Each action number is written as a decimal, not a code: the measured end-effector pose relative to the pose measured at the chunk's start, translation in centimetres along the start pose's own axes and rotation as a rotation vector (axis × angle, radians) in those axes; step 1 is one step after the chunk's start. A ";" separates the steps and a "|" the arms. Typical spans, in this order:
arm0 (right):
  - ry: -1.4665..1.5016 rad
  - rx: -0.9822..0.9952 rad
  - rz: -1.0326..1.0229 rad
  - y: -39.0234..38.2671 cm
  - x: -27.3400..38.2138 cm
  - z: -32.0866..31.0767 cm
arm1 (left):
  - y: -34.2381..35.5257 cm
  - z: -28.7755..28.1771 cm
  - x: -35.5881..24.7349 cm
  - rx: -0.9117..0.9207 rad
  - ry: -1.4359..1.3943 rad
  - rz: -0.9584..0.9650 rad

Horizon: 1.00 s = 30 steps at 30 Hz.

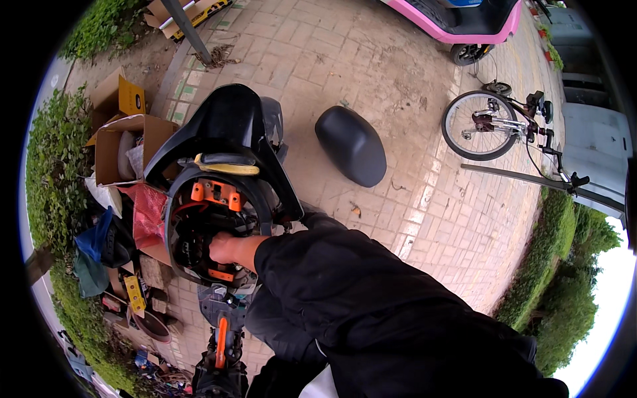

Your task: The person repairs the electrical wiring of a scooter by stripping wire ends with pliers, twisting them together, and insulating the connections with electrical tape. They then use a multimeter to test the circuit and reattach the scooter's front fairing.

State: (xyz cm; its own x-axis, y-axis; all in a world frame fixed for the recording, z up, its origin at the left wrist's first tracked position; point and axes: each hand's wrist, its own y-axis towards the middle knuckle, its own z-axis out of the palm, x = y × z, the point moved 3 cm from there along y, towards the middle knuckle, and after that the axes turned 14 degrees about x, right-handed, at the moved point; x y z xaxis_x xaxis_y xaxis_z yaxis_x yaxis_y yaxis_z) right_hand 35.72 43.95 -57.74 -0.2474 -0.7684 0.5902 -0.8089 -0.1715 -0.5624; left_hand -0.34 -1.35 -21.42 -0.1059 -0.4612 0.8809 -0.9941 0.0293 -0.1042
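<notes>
My right hand (224, 248) reaches into the round opening of a stripped-down scooter body (171, 229), its black-sleeved arm coming from the lower right. The fingers are down among dark parts and cannot be made out, so whether they hold anything is hidden. Around the opening sit orange brackets (217, 193). A tool with yellow and black handles (229, 168) lies across the rim above my hand. Behind it rises a black curved body panel (229, 116). My left hand is out of view. Below the opening an orange strip (221, 343) runs along the scooter's dark frame.
A black scooter seat (350, 146) rests on the paving. At left stand an open cardboard box (119, 156), a red bag (142, 212) and blue cloth (96, 235), beside a hedge (56, 199). A bicycle (488, 126) and a pink scooter (434, 23) are farther off.
</notes>
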 end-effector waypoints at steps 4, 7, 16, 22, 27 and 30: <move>0.007 -0.019 0.000 0.1 0.3 -0.2 | 0.1 -0.1 0.7 -0.026 -0.047 0.010; -0.001 -0.023 0.002 0.2 0.2 -0.1 | 0.3 -0.2 0.5 -0.006 -0.086 -0.030; -0.011 -0.018 -0.016 0.2 0.2 -0.1 | -1.0 -1.4 0.3 0.046 -0.169 -0.027; -0.006 -0.006 -0.013 0.2 -0.2 0.3 | -1.7 -2.1 -0.9 0.065 -0.110 -0.012; -0.016 -0.028 -0.020 0.1 0.5 -0.4 | 0.5 -0.1 1.4 0.053 -0.050 0.038; -0.022 -0.018 -0.015 0.0 0.0 0.0 | 0.2 -0.6 0.4 0.018 -0.047 0.068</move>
State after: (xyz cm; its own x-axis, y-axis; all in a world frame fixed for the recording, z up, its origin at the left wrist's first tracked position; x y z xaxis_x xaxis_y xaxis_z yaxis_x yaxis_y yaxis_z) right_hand 35.71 43.95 -57.80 -0.2233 -0.7796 0.5852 -0.8219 -0.1722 -0.5430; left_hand -0.58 -1.04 -20.78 -0.1714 -0.4998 0.8490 -0.9841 0.0457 -0.1718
